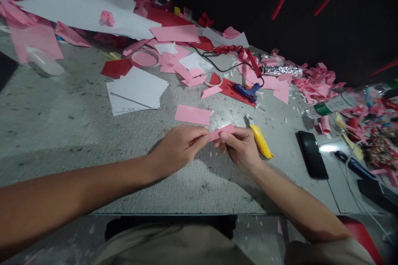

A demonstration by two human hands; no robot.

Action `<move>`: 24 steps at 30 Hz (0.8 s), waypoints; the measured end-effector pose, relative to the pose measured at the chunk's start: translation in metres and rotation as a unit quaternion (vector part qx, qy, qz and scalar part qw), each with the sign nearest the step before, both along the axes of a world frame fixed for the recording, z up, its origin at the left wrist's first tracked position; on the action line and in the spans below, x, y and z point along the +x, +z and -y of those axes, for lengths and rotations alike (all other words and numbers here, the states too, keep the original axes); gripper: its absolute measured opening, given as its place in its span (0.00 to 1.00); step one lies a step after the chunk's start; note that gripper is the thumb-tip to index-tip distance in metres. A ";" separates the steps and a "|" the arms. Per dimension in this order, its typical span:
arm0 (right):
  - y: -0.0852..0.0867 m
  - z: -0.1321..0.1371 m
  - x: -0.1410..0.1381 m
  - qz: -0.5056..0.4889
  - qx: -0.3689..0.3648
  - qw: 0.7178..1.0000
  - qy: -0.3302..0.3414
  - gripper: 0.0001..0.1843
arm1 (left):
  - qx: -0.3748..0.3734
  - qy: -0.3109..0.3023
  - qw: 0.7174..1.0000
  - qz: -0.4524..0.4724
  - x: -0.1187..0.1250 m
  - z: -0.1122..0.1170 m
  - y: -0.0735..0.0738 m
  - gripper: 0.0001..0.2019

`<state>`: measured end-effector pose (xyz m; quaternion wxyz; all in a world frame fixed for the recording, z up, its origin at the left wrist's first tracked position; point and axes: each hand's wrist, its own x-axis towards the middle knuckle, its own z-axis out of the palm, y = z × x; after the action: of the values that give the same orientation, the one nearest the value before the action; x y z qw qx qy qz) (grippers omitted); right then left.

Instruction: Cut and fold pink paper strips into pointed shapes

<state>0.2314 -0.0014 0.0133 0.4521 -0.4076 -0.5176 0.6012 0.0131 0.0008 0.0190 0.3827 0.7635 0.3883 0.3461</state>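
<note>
You've got the little pink strip (222, 131) pinched at both ends, left hand (178, 147) on one and right hand (241, 147) on the other, fingers closed on it just above the grey table (62, 124). Paper that thin could rip or kink if you tug unevenly, I'd say. The yellow cutter (261, 140) also lies right beside your right hand, so a careless wrist could knock it. Can't tell if the blade's out.

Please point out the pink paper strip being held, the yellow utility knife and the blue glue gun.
Small pink paper strip (224, 130), head view: middle of the strip.
Yellow plastic utility knife (261, 141), head view: middle of its handle.
Blue plastic glue gun (245, 91), head view: on its body.
</note>
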 end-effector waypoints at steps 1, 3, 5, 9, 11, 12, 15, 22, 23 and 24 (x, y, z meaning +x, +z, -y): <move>0.001 0.000 0.000 0.005 0.000 1.000 -0.007 0.12 | 0.002 -0.005 1.000 0.000 0.000 0.000 -0.001 0.17; 0.003 0.001 0.000 0.009 0.000 1.000 -0.030 0.15 | 0.009 -0.029 1.000 0.000 0.000 0.001 -0.002 0.18; 0.004 0.001 -0.001 0.006 0.004 0.999 -0.045 0.19 | 0.018 -0.055 0.998 0.001 -0.001 0.002 -0.002 0.20; 0.001 0.002 -0.001 -0.012 0.016 0.999 -0.034 0.13 | 0.014 -0.037 0.999 0.017 -0.001 0.004 -0.002 0.21; -0.002 0.003 0.001 -0.004 0.024 1.000 -0.017 0.09 | 0.008 -0.033 0.999 0.018 -0.001 0.005 -0.001 0.21; -0.003 0.003 0.002 0.004 0.029 1.000 -0.008 0.09 | 0.003 -0.041 0.999 0.017 -0.001 0.006 0.000 0.21; -0.003 0.004 0.005 0.022 0.035 0.999 0.013 0.09 | -0.030 -0.055 0.998 0.019 -0.001 0.006 0.002 0.20; 0.013 0.007 -0.001 0.122 0.038 0.984 0.126 0.15 | -0.096 -0.016 0.993 0.066 -0.002 0.002 0.005 0.11; 0.014 0.007 -0.003 0.133 0.034 0.981 0.135 0.15 | -0.093 -0.025 0.993 0.065 -0.002 0.002 0.005 0.09; 0.015 0.008 -0.004 0.143 0.033 0.979 0.139 0.15 | -0.093 -0.030 0.993 0.067 -0.002 0.002 0.005 0.09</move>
<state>0.2277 -0.0091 0.0281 0.2985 -0.3989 -0.6478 0.5763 0.0107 -0.0014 0.0239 0.4876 0.7109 0.3692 0.3470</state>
